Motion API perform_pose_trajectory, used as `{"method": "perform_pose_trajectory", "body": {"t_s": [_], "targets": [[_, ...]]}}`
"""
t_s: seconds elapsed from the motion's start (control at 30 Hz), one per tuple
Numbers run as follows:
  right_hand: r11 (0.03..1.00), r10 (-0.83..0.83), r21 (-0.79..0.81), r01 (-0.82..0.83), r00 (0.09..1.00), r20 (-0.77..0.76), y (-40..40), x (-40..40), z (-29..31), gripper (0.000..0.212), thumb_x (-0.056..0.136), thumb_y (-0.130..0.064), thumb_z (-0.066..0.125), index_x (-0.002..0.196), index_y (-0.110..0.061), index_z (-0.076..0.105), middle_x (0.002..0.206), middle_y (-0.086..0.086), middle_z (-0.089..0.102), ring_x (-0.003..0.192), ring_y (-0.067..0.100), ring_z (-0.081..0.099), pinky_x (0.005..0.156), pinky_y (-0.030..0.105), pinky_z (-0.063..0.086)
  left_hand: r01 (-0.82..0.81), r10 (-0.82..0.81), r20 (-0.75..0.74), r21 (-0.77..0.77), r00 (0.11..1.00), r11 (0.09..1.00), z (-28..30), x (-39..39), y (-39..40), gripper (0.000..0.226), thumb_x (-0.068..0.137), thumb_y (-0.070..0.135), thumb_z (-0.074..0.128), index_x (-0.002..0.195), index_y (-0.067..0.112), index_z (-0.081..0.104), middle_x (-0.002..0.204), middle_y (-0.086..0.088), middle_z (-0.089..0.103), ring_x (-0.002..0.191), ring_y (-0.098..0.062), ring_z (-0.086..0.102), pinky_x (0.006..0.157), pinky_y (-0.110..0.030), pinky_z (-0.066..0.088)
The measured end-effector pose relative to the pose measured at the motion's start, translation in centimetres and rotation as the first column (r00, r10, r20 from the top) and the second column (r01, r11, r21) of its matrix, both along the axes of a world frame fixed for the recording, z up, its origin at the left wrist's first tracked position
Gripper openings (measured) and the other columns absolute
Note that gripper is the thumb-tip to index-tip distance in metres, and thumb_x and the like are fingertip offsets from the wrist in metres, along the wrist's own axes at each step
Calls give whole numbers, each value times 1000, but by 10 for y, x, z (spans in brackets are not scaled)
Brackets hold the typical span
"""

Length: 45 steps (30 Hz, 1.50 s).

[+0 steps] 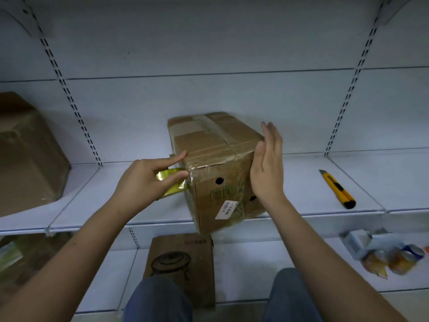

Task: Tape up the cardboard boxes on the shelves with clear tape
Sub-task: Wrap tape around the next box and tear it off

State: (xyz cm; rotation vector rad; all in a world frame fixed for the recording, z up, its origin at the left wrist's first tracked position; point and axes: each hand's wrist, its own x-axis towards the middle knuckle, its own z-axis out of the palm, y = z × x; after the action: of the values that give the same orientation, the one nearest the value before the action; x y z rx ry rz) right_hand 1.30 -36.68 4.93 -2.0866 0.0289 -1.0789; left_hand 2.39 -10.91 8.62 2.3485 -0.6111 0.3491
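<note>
Knees (160, 300) in blue denim, foreground. Above them, the cardboard box (216, 163) sits on the white metal shelf (139, 205), its creased brown top already crossed by glossy clear tape; the near left corner appears in progress. Left of the box, the left hand (144, 180) pinches the shiny tape roll (173, 184). Right of the box, the right hand (267, 163) rests flat, fingers straight. Further right lies a yellow knife (337, 189); other boxes seemingly remain.

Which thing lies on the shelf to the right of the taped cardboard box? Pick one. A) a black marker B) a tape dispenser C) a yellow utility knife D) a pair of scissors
C: a yellow utility knife with black trim lies on the shelf, to the right of the taped cardboard box and apart from it.
</note>
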Motion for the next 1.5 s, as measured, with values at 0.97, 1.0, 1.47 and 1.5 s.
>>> {"method": "perform_pose_trajectory", "body": {"t_s": [0.97, 1.0, 1.47, 1.5], "targets": [[879, -372, -70, 472, 586, -720, -234, -51, -81, 31, 93, -4, 50, 121, 8, 50, 127, 32, 47, 107, 45, 55, 84, 38, 44, 209, -218, -124, -84, 968, 974, -5, -44, -196, 84, 88, 48, 68, 158, 29, 24, 106, 3, 72, 102, -20, 66, 85, -33, 50], [863, -360, 33, 505, 660, -660, -232, -54, -72, 28, 92, -3, 51, 118, 7, 52, 123, 32, 49, 100, 45, 57, 79, 35, 44, 192, -205, -131, -107, 970, 976, -4, -47, -208, 89, 88, 47, 68, 159, 26, 18, 105, 2, 71, 100, -22, 66, 84, -34, 51], [762, -413, -583, 281, 905, -103, -104, -28, 37, 28, 104, -27, 39, 131, -19, 43, 105, 9, 65, 75, 38, 64, 53, 33, 27, 35, -144, -405, -264, 903, 964, -35, -42, -227, 17, 101, 33, 53, 105, 20, 44, 58, -7, 71, 52, -25, 69, 68, -46, 60], [769, -407, -580, 270, 906, -118, -104, -25, 40, 30, 104, -26, 39, 133, -20, 41, 110, 10, 64, 78, 39, 64, 54, 34, 28, 60, -166, -424, -253, 890, 966, -33, -38, -227, 14, 101, 33, 52, 102, 20, 45, 59, -7, 71, 52, -25, 70, 66, -44, 61]]}}
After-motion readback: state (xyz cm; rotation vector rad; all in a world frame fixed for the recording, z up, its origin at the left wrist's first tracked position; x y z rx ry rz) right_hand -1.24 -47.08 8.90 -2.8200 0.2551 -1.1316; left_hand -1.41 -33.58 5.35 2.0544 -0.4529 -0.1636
